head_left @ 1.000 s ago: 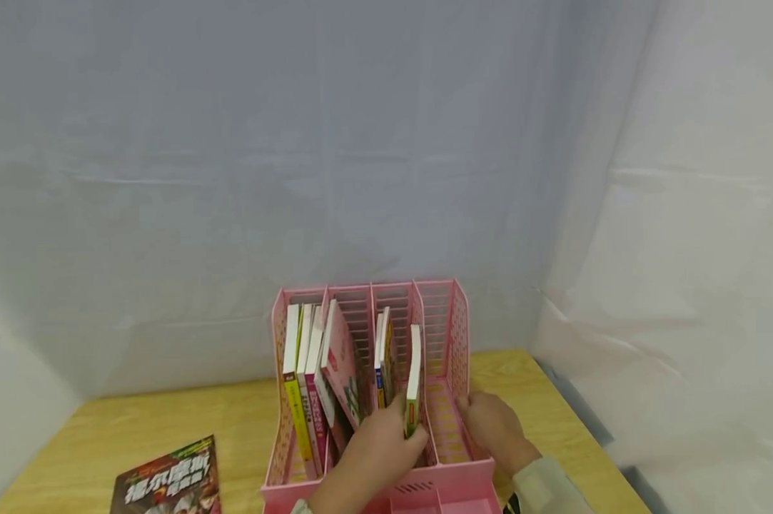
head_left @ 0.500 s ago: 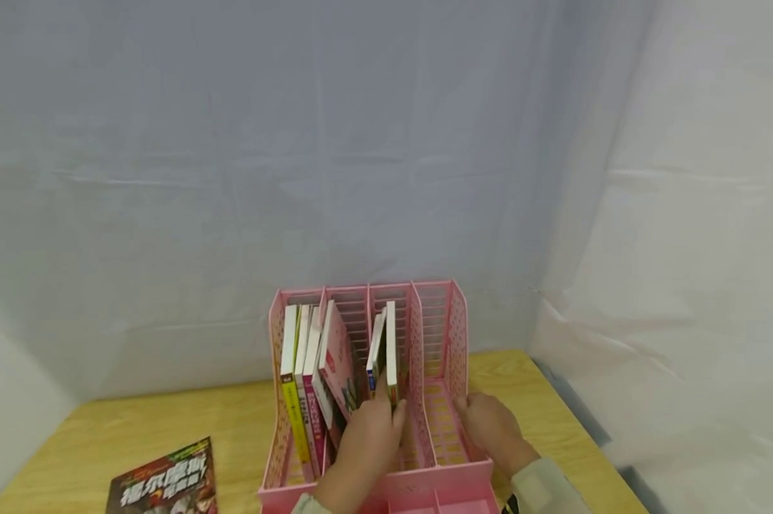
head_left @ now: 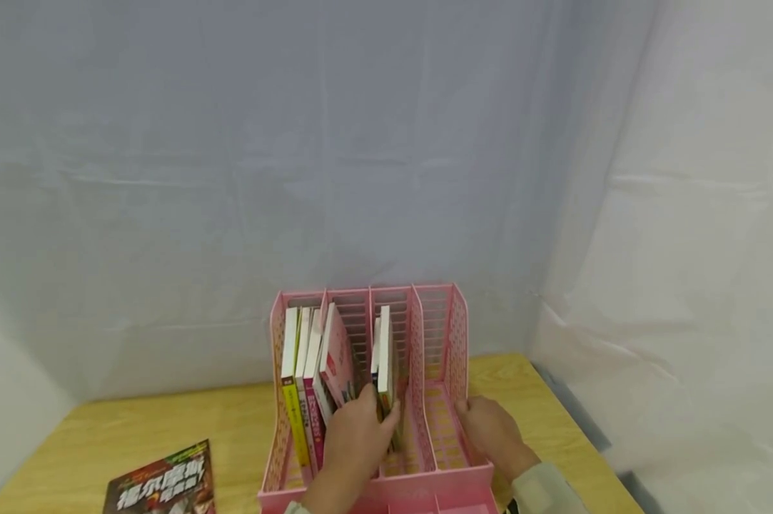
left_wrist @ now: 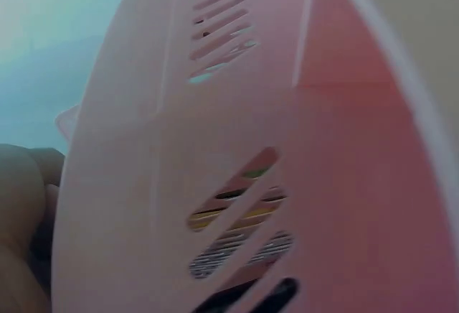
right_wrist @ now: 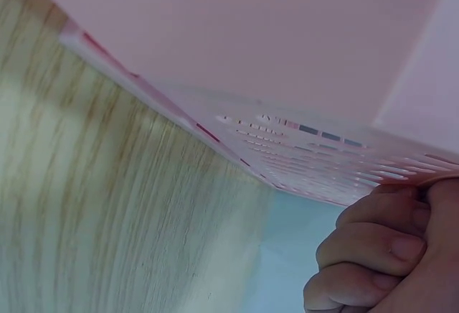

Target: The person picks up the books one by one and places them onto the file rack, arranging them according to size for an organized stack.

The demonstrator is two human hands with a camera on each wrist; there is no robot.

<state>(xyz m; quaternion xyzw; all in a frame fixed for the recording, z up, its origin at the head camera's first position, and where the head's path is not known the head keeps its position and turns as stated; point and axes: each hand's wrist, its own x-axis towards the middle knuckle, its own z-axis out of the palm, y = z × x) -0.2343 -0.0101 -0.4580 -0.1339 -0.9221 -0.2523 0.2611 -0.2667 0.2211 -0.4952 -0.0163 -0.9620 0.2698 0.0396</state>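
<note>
A pink plastic desk organizer (head_left: 447, 477) with upright compartments stands on the table. In its third compartment from the left, my left hand (head_left: 355, 435) grips a white-edged book (head_left: 385, 350) near its lower front, thumb on the right side. A thinner book (head_left: 375, 348) stands close against it on the left. My right hand (head_left: 491, 432) holds the organizer's right side wall; curled fingers (right_wrist: 369, 245) show under that edge in the right wrist view. The left wrist view mostly shows the organizer's slotted front, with part of the left hand (left_wrist: 21, 220) at the left edge.
Several books (head_left: 305, 385) stand in the left compartment, and a pink-covered book (head_left: 337, 353) leans in the second. A dark-covered magazine (head_left: 161, 482) lies on the wooden table (head_left: 232, 407) at left. A pale sheet (head_left: 386, 143) hangs behind.
My left hand has moved left with the book, from the third compartment's right divider to beside the thinner book at its left side. The right hand stays on the organizer's wall.
</note>
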